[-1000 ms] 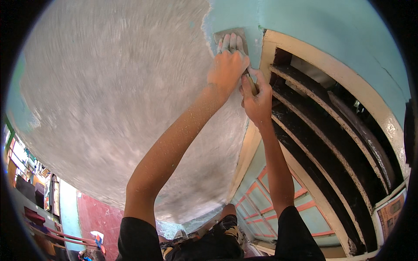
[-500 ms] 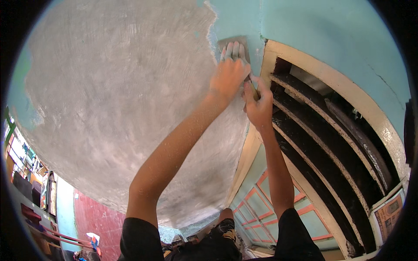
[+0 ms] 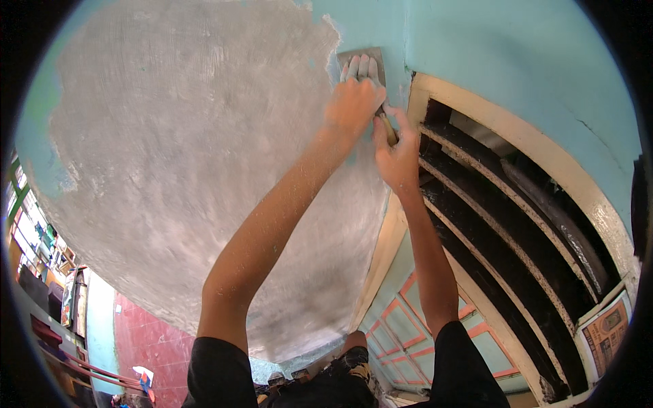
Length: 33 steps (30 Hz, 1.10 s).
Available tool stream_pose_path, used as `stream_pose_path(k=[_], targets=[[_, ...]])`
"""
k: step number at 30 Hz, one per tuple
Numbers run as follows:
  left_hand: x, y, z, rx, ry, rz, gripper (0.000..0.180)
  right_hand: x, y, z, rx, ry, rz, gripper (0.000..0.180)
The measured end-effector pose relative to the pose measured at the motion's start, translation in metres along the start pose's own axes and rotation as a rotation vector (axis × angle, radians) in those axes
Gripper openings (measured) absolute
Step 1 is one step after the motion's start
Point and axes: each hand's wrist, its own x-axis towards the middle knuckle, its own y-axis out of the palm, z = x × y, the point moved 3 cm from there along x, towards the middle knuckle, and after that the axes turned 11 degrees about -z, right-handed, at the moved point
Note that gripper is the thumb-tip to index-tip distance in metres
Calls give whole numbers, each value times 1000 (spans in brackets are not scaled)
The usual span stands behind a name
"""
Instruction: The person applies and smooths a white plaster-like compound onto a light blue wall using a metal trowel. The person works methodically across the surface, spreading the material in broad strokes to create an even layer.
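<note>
A scraper with a broad flat metal blade lies against the blue-green wall, just beside the ragged right edge of a large grey plastered patch. My right hand is closed round its short yellowish handle. Over the blade, my left hand lies with its fingers stretched out and pressed flat; pale dust coats the fingertips. My left thumb is hidden. Part of the handle disappears behind my right fingers.
Close right of my hands is a cream wooden frame with dark slats. Below it stands a blue-green panel with orange-red strips. A printed sheet hangs at lower right. Red floor shows at lower left, beside assorted household things.
Both hands and the scraper have slid a little upward along the wall, past the top corner of the cream frame. The grip looks the same. The view has shifted slightly.
</note>
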Motion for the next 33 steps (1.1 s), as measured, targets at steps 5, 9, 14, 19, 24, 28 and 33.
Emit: stream_pose_path(k=[5,9,14,19,24,28,33], targets=[[10,3,7,55,41,-61,58,13,3,8,3,100,19,26],[8,-17,18,-51,-27,-31,64,8,9,24,143,333,58,29],[-115,-67,-26,-452,-191,4,64,-98,-44,-12,367,594,-74,36],[-421,-125,-87,-802,-774,934,41,-249,-78,-31,264,1013,27,40],[-562,-196,-141,-917,-1186,953,30,-327,-93,-34,236,1140,92,46],[-585,-214,-151,-875,-1256,1120,34,-302,-79,-21,255,1146,103,52],[-568,-206,-151,-893,-1190,935,36,-224,-51,15,531,1062,32,60]])
